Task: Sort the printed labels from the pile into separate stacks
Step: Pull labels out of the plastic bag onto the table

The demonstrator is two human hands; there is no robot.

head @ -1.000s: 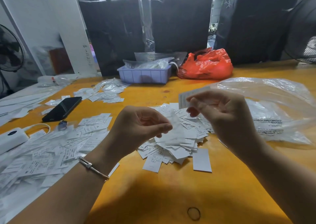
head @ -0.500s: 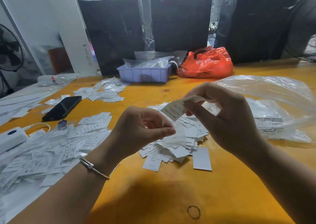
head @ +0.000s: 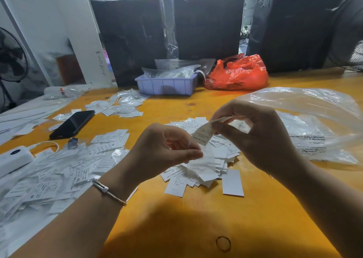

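A pile of white printed labels (head: 216,159) lies mid-table on the orange table (head: 176,228). My right hand (head: 259,137) pinches one label (head: 203,134) between thumb and forefinger, printed side toward me, just above the pile. My left hand (head: 163,149) is curled beside it, thumb and fingers pinching a thin translucent white piece (head: 202,161) that hangs over the pile. A wide spread of sorted labels (head: 64,169) covers the table's left side, with another small group (head: 119,108) further back.
A black phone (head: 72,124) and a white power bank (head: 13,157) lie at left. A lilac tray (head: 167,84) and red plastic bag (head: 237,72) stand at the back. A clear plastic bag (head: 318,124) lies at right. A rubber band (head: 223,243) lies near the front edge.
My right hand has brought its label down and left, from held high toward my left hand, and turned its printed side to me. My left hand has barely moved.
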